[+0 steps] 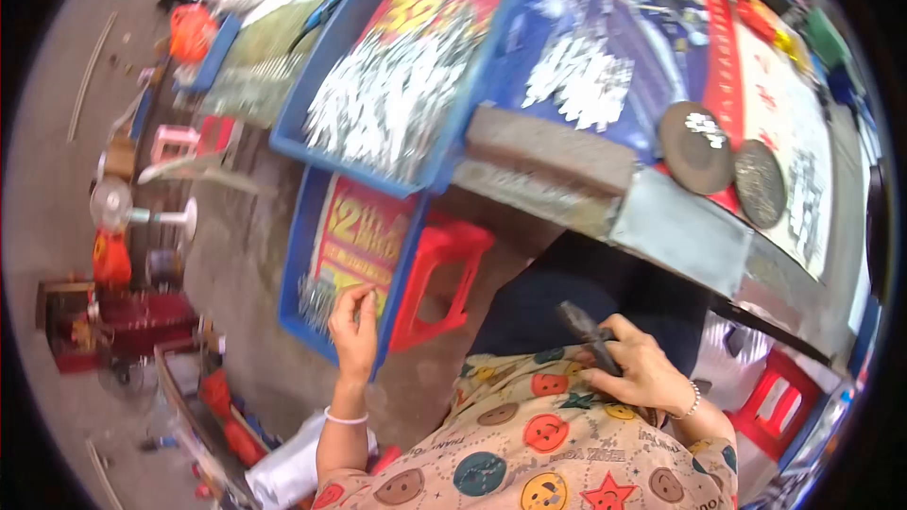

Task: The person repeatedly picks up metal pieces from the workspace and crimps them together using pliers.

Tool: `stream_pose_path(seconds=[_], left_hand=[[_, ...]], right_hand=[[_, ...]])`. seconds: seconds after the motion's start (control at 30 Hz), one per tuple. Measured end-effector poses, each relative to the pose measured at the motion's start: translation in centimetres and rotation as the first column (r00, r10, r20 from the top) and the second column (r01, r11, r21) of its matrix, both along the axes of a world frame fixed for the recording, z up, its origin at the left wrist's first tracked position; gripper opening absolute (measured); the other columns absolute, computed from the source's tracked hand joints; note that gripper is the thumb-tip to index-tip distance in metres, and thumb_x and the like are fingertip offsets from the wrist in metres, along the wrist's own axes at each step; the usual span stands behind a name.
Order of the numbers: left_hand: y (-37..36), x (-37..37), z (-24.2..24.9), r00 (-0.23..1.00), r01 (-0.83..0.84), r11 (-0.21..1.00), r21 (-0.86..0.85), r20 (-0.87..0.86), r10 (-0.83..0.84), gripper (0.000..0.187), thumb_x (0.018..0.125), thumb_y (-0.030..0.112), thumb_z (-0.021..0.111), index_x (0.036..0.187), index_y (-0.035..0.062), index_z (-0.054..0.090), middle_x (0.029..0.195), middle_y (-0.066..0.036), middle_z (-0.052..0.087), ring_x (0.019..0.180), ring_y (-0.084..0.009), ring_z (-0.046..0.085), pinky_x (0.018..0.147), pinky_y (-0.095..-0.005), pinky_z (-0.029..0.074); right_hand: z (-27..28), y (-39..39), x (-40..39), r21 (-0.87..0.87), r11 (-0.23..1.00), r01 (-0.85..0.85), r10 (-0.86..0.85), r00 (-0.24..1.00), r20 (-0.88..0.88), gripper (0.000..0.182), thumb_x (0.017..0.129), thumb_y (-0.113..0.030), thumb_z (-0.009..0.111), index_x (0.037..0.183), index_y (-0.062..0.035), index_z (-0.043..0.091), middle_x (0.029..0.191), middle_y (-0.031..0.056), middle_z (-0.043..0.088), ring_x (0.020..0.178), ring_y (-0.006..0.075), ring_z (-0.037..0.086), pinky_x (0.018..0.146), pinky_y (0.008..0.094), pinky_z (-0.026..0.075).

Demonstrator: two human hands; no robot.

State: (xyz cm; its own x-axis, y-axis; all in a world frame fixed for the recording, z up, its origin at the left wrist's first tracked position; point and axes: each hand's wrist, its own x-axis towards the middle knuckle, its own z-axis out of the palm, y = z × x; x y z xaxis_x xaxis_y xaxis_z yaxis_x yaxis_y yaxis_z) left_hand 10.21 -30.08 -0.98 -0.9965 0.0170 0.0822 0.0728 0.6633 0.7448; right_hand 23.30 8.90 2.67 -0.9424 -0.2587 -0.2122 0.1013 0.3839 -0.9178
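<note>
My left hand is over the near end of the lower blue tray. Its fingers are pinched together; whatever may be between them is too small to make out. Thin grey metal pieces lie in that tray beside the hand, on red and yellow printed paper. In front of my lap, my right hand is wrapped round a dark, elongated hand tool. The tool's blunt end points up and left, and its exact kind cannot be told.
A larger blue tray holds many silvery strips. On the bench are a heavy metal block, more strips and two round dark discs. A red stool stands by the lower tray; a fan is left.
</note>
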Motion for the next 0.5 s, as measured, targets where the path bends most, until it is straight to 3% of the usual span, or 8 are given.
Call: stream_pose_path(seconds=[0.1, 0.2, 0.23, 0.27, 0.33, 0.4, 0.5], left_hand=[[9.8, -2.8, 4.4, 0.949, 0.313, 0.931, 0.186, -0.080, -0.304, 0.011, 0.091, -0.002, 0.061, 0.101, -0.0026, 0.066, 0.094, -0.012, 0.067, 0.085, -0.0220, 0.065, 0.074, -0.0301, 0.051], [17.8, -6.6, 6.5, 0.805, 0.586, 0.800, 0.133, -0.208, -0.555, 0.014, 0.091, -0.003, 0.060, 0.104, -0.0029, 0.065, 0.095, -0.015, 0.066, 0.083, -0.0234, 0.066, 0.072, -0.0299, 0.051], [20.8, -7.7, 8.0, 0.795, 0.603, 0.787, 0.130, -0.187, -0.578, 0.013, 0.092, -0.003, 0.058, 0.103, -0.0034, 0.064, 0.094, -0.017, 0.065, 0.084, -0.0281, 0.066, 0.073, -0.0320, 0.051], [23.1, -9.8, 7.6, 0.738, 0.643, 0.765, 0.030, -0.291, -0.609, 0.014, 0.093, 0.000, 0.056, 0.104, -0.0035, 0.064, 0.095, -0.020, 0.065, 0.087, -0.0346, 0.066, 0.075, -0.0358, 0.051], [27.5, -14.0, 6.4, 0.695, 0.605, 0.787, -0.121, -0.401, -0.597, 0.018, 0.093, 0.004, 0.053, 0.106, -0.0040, 0.064, 0.100, -0.024, 0.065, 0.091, -0.0410, 0.064, 0.079, -0.0448, 0.050], [30.8, -18.2, 4.2, 0.739, 0.441, 0.830, -0.340, -0.388, -0.551, 0.020, 0.089, 0.003, 0.051, 0.104, -0.0019, 0.063, 0.102, -0.025, 0.066, 0.093, -0.0427, 0.064, 0.083, -0.0505, 0.050], [34.2, -21.9, 3.3, 0.827, 0.313, 0.762, -0.567, -0.231, -0.512, 0.019, 0.087, 0.002, 0.049, 0.098, -0.0016, 0.064, 0.101, -0.026, 0.067, 0.094, -0.0443, 0.064, 0.082, -0.0509, 0.051]], right_hand=[[0.0, 0.3, 0.2, 0.013, 1.000, -0.015, 0.015, 0.999, -0.036, 0.029, 0.086, -0.028, 0.070, 0.087, 0.0008, 0.067, 0.113, 0.0192, 0.057, 0.084, 0.0373, 0.063, 0.076, 0.0417, 0.053], [-0.2, 0.7, 1.1, 0.072, 0.997, 0.000, 0.006, 0.996, -0.087, 0.031, 0.087, -0.029, 0.069, 0.087, 0.0017, 0.065, 0.114, 0.0194, 0.056, 0.090, 0.0353, 0.062, 0.077, 0.0406, 0.052], [-0.8, 0.7, 1.8, 0.083, 0.996, 0.039, -0.029, 0.993, -0.114, 0.031, 0.087, -0.029, 0.069, 0.087, 0.0019, 0.066, 0.113, 0.0202, 0.056, 0.088, 0.0351, 0.062, 0.076, 0.0408, 0.052], [-0.9, 0.9, 2.3, 0.091, 0.994, 0.066, -0.056, 0.992, -0.111, 0.031, 0.087, -0.029, 0.069, 0.086, 0.0020, 0.065, 0.113, 0.0205, 0.056, 0.087, 0.0352, 0.062, 0.075, 0.0411, 0.052], [-1.5, 1.5, 3.4, 0.082, 0.989, 0.123, -0.112, 0.985, -0.128, 0.030, 0.088, -0.028, 0.068, 0.090, 0.0020, 0.067, 0.112, 0.0214, 0.056, 0.088, 0.0360, 0.062, 0.076, 0.0416, 0.052], [-1.7, 2.0, 4.3, 0.057, 0.979, 0.198, -0.192, 0.977, -0.090, 0.029, 0.088, -0.027, 0.069, 0.094, 0.0017, 0.069, 0.111, 0.0215, 0.057, 0.088, 0.0362, 0.062, 0.076, 0.0415, 0.052], [-2.3, 2.9, 5.3, 0.045, 0.961, 0.273, -0.270, 0.961, -0.060, 0.029, 0.088, -0.026, 0.069, 0.099, 0.0007, 0.070, 0.109, 0.0212, 0.058, 0.088, 0.0362, 0.062, 0.076, 0.0411, 0.053]])
